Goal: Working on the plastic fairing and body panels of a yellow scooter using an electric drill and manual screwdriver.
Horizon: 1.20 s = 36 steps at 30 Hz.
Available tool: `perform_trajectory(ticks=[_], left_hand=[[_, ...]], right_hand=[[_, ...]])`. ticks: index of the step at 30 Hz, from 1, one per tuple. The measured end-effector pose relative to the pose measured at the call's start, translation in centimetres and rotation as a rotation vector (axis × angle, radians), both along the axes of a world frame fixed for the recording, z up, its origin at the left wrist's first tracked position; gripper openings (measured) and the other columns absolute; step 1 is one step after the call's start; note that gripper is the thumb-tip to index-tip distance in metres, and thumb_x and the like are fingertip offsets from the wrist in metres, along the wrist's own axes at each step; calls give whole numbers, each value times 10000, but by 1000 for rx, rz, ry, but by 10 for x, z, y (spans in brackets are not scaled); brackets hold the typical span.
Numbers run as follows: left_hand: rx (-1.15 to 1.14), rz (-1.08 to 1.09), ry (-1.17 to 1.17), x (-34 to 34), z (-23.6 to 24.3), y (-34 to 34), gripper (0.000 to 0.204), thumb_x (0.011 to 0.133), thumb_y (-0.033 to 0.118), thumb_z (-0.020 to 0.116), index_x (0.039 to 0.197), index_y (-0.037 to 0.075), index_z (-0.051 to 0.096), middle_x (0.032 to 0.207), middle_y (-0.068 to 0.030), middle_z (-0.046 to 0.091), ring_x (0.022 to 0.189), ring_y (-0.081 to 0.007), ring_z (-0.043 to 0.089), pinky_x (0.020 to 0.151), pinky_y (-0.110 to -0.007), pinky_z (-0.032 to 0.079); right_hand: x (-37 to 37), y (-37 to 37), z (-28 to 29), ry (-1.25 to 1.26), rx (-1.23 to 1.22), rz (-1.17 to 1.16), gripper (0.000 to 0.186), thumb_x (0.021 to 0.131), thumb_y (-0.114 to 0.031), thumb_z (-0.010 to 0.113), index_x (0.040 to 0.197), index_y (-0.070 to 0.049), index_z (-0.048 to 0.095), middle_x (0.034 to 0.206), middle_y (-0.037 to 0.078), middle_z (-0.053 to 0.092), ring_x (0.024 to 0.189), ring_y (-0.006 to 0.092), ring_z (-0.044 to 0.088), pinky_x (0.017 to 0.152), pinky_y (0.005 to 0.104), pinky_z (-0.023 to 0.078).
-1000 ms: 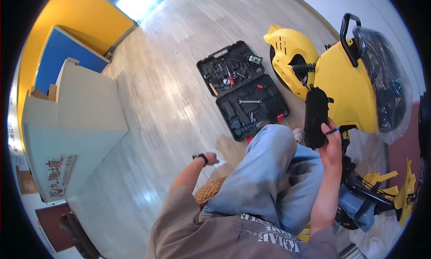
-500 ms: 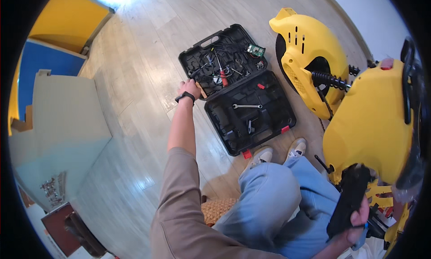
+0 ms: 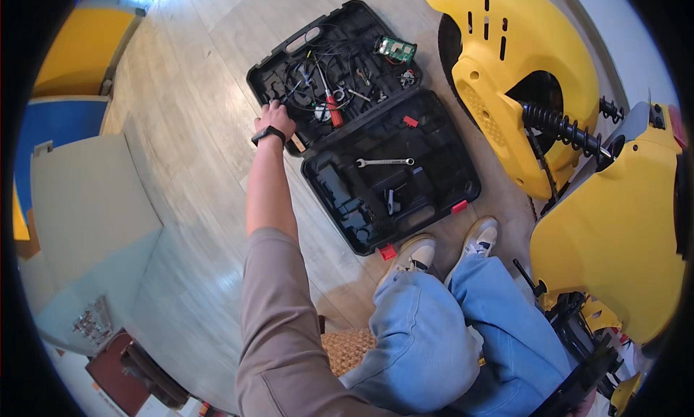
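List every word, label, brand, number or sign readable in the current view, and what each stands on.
Silvery characters on the pale counter: too small and blurred to read.
Green circuit board in the black tool case: any print is too small to read.
Wrench: any marking is too small to read.
Otherwise, no readable text.

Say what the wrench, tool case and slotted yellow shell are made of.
Wrench: polished steel, likely, from its silvery shine. Tool case: probably moulded plastic, matte black with shaped recesses. Slotted yellow shell: satin; smooth curves suggest plastic, or painted metal.
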<state>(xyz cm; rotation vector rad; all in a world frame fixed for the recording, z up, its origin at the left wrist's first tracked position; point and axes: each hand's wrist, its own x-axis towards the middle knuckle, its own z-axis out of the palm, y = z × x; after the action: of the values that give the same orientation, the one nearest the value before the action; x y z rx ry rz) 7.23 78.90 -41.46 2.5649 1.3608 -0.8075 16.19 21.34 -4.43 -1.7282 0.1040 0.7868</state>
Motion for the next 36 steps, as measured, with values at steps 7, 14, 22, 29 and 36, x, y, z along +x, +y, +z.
perform_trajectory(ticks=[7,14,22,29,36], left_hand=[[56,-36,-197,-6,-28,4,283,807,138,621,1074,70,685,1274,-145,570,1207,-311,555,970,-439,497],[70,548,-644,-29,-22,-41,132,690,113,659,791,46,607,810,-185,673,845,-381,661,788,-436,523],[-1309,1267,-962,-71,74,-250,108,864,104,423,958,102,475,706,-12,477,573,-141,467,489,-273,395],[-1173,411,-1428,-75,298,-307,153,1008,197,409,1003,70,494,720,11,471,575,-66,396,520,-238,330],[-1269,52,-1577,-106,464,-385,184,986,102,376,1046,16,528,800,-31,546,671,-64,434,605,-213,363]], right_hand=[[2,2,-2,-13,50,8,942,780,-439,744,1436,101,339,1328,193,532,1196,262,550,1034,367,422],[-10,1,32,2,80,18,954,780,-425,755,1443,107,321,1343,202,522,1206,270,550,1038,374,426],[-48,-4,105,-142,149,73,888,831,-349,726,1439,134,297,1356,223,507,1219,285,546,1053,384,415],[-62,29,80,-329,296,8,519,878,-162,677,1307,67,497,1234,122,618,1128,179,584,1003,307,424],[-76,28,101,-485,558,-28,376,909,-72,636,1244,62,531,1174,113,641,1071,151,603,961,287,453]])
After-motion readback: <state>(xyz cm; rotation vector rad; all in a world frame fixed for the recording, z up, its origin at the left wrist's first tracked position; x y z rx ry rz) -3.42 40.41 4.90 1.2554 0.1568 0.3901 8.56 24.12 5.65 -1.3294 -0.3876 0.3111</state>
